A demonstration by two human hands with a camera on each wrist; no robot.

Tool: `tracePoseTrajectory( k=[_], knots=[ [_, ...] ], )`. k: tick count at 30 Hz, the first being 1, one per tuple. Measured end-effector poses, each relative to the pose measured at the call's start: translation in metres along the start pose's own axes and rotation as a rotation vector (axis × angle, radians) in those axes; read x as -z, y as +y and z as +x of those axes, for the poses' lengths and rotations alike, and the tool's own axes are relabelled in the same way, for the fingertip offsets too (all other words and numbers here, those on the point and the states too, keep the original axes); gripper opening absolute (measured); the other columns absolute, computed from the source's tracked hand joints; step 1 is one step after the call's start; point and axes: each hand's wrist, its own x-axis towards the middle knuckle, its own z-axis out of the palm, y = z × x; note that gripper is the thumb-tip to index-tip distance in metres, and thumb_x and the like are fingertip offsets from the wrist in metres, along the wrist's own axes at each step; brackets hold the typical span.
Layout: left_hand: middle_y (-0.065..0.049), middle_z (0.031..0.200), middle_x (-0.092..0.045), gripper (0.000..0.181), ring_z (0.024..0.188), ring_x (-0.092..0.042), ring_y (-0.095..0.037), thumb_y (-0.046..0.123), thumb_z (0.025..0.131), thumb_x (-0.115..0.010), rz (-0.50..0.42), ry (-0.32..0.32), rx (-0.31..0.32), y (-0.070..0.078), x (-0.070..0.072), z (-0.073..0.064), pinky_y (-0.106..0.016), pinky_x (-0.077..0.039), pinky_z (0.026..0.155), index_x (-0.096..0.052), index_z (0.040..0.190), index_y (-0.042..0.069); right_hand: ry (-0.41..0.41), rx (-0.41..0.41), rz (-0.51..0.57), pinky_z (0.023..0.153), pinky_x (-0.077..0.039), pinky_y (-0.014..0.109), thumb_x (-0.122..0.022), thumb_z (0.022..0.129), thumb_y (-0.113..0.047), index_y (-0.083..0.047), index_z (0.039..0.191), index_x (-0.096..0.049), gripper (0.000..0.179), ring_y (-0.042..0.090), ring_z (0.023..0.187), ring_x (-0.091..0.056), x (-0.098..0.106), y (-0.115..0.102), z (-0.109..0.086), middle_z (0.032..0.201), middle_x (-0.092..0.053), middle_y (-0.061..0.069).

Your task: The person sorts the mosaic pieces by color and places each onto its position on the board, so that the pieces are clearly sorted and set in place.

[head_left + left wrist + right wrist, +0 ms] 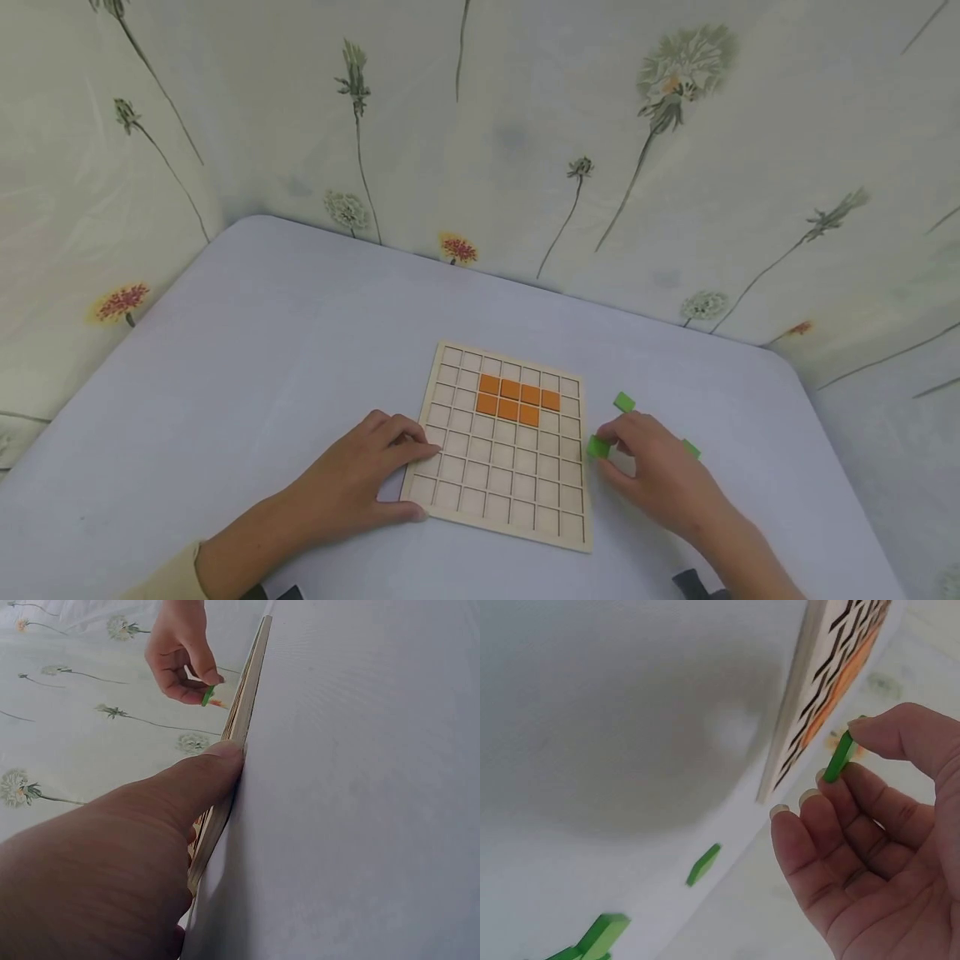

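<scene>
A wooden grid board (pixel 501 479) lies on the table, with several orange square tiles (pixel 510 389) set in two rows in its upper cells. My left hand (pixel 360 467) holds the board's near left corner, the thumb on the near edge and the curled fingers at the left side. In the left wrist view that thumb (pixel 225 754) presses against the board's edge. Just off the board's right edge, my right hand (pixel 660 471) pinches a green square tile (pixel 838 757) between thumb and fingertips. The tile is tilted and held above the table in the right wrist view.
One loose green tile (pixel 624 402) lies right of the board, beyond my right hand. Another green tile (pixel 692 449) is partly hidden behind that hand. The right wrist view shows green pieces (pixel 604 934) close together. A flower-patterned wall covering (pixel 510 150) borders the white table (pixel 300 333).
</scene>
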Motion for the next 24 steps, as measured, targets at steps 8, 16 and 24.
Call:
tracePoseTrajectory(
  k=[8, 16, 24],
  knots=[
    [0.011, 0.132, -0.053, 0.067, 0.12, -0.045, -0.01, 0.05, 0.083, -0.086, -0.003, 0.004, 0.0, 0.0, 0.001, 0.0, -0.032, -0.047, 0.103, -0.068, 0.14, 0.02, 0.047, 0.126, -0.002, 0.085, -0.059, 0.032, -0.085, 0.087, -0.014, -0.017, 0.109, -0.071, 0.026, 0.012, 0.1, -0.067, -0.001, -0.022, 0.006, 0.107, -0.063, -0.01],
    [0.012, 0.134, -0.052, 0.067, 0.121, -0.045, -0.01, 0.051, 0.084, -0.085, -0.005, -0.01, 0.006, 0.0, 0.001, 0.0, -0.032, -0.046, 0.103, -0.067, 0.141, 0.022, 0.021, 0.141, -0.008, 0.087, -0.057, 0.033, -0.082, 0.089, -0.016, -0.019, 0.111, -0.071, 0.024, 0.009, 0.102, -0.06, -0.005, -0.043, 0.014, 0.109, -0.063, -0.011],
    [0.011, 0.134, -0.052, 0.067, 0.121, -0.045, -0.01, 0.05, 0.084, -0.085, 0.009, -0.018, 0.012, 0.001, 0.002, -0.001, -0.033, -0.047, 0.103, -0.066, 0.141, 0.021, 0.045, 0.199, 0.024, 0.083, -0.056, 0.028, -0.083, 0.088, -0.015, -0.018, 0.109, -0.071, 0.024, 0.008, 0.097, -0.059, -0.013, -0.063, 0.021, 0.106, -0.061, -0.013]
  ],
)
